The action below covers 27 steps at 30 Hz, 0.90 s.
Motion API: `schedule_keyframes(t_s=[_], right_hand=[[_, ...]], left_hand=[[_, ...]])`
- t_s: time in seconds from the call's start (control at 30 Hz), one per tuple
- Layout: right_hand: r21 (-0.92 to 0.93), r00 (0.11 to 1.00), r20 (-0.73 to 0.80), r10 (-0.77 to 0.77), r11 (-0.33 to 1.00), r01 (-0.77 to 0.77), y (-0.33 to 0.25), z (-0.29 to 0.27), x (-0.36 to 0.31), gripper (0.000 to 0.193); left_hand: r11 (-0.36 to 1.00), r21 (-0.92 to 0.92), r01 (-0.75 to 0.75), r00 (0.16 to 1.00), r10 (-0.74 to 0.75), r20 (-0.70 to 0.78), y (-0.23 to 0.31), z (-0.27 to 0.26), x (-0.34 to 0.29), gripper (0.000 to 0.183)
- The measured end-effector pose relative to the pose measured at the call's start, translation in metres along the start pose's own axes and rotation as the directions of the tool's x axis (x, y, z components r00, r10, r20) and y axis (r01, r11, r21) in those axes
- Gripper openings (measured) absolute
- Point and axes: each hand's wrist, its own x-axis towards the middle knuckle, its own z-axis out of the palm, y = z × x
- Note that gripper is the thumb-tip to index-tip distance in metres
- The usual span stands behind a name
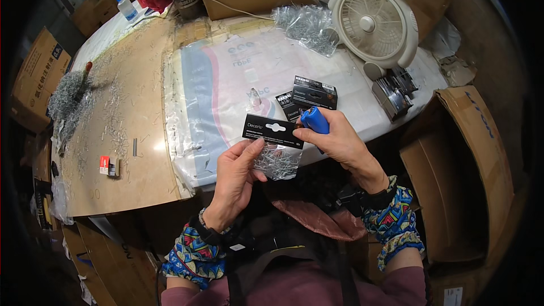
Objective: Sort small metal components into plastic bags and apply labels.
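Note:
My left hand [233, 175] pinches the lower left of a clear plastic bag [277, 161] full of small silvery metal hooks. A black header card [266, 130] with a hang hole covers the bag's top. In my right hand [348, 144] is a blue stapler [315, 120], its jaw at the card's right end; the thumb lies along that end. My fingers hide much of the stapler. Just beyond, more black header cards [315, 92] lie piled on the white plastic sheet [238, 88].
Loose hooks [73, 93] heap at the left of the table, near a small red-and-white box [109, 166] and a strip of staples [135, 147]. A white fan [371, 22], a bag of hooks [309, 28] and black header stacks [392, 95] stand beyond. An open carton [459, 175] is at right.

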Motion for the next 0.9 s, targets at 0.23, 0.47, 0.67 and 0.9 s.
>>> schedule_keyframes(t_s=[0.23, 0.47, 0.67, 0.9], right_hand=[[0.145, 0.839, -0.523, -0.151, 0.954, 0.262, 0.001, 0.014, 0.012, 0.038], [0.272, 0.855, -0.505, -0.118, 0.918, 0.288, -0.001, 0.044, 0.015, 0.044], [0.169, 0.832, -0.533, -0.151, 0.945, 0.28, 0.003, 0.038, 0.009, 0.044], [0.099, 0.788, -0.574, -0.224, 0.936, 0.338, 0.001, 0.032, -0.003, 0.039]], left_hand=[[0.977, 0.143, -0.158, 0.985, 0.166, -0.047, -0.009, 0.0, -0.005, 0.018], [0.915, 0.254, -0.312, 0.944, 0.33, -0.03, -0.018, 0.016, -0.01, 0.019], [0.869, 0.384, -0.313, 0.948, 0.311, 0.068, -0.029, 0.026, -0.019, 0.015], [0.663, 0.623, -0.415, 0.899, 0.405, 0.167, -0.035, 0.039, -0.007, 0.012]])
